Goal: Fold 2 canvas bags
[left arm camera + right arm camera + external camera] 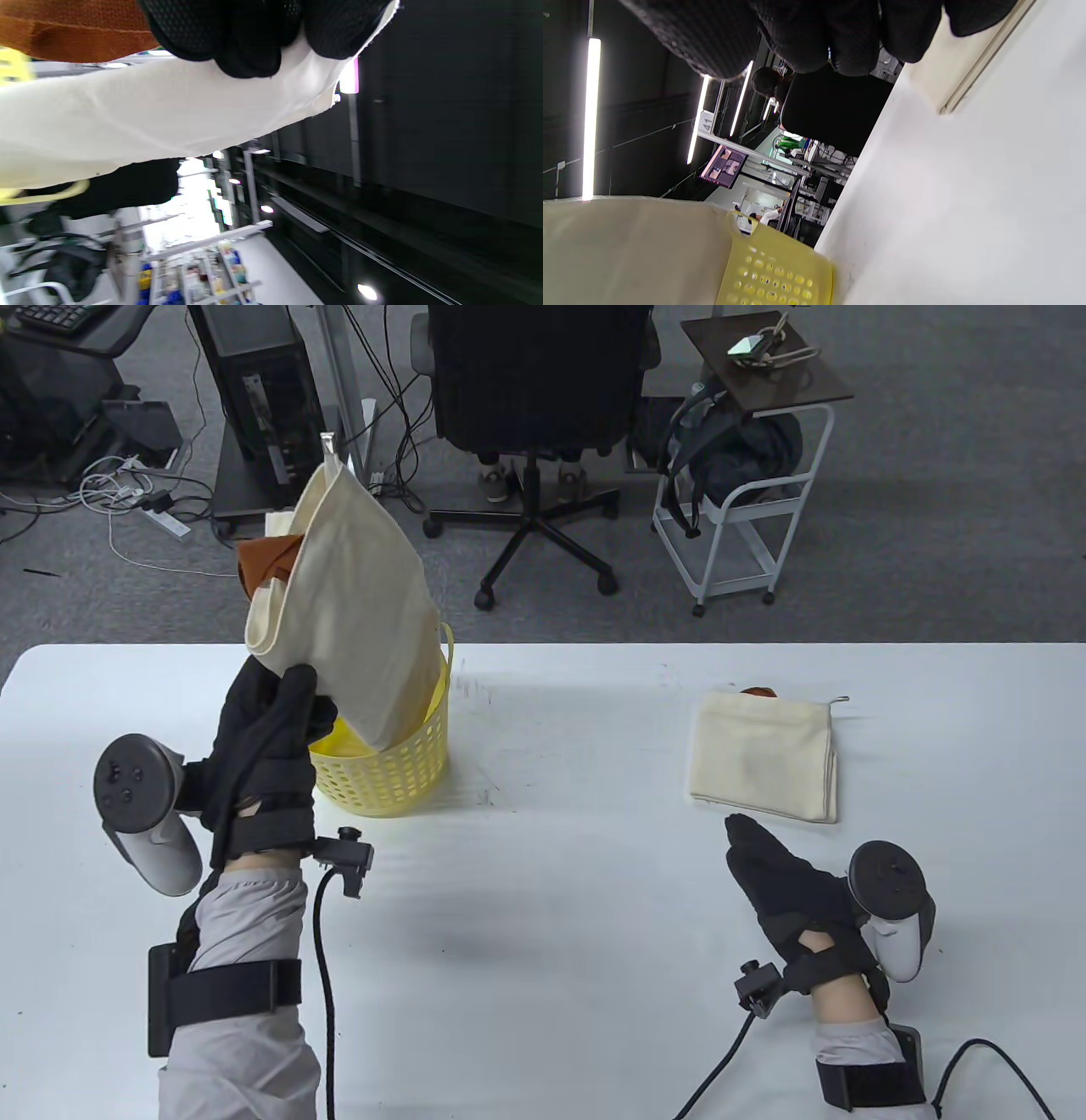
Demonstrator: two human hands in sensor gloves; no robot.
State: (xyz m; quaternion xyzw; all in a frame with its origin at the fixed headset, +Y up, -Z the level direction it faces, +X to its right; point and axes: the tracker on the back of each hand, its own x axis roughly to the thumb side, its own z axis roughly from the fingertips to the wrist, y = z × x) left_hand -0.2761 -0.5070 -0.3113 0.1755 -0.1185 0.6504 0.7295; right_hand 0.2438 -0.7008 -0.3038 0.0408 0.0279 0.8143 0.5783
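At my ten o'clock a yellow perforated basket (386,780) stands on the white table (560,899). Beyond the table's far edge, at twelve o'clock, a black office chair (539,415) sits on grey carpet; at one o'clock stands a white wire cart (747,517) with a brown top, a dark backpack (747,449) inside it.

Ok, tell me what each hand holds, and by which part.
Left hand grips the canvas bag by its lower corner, above the yellow basket. Right hand holds nothing.
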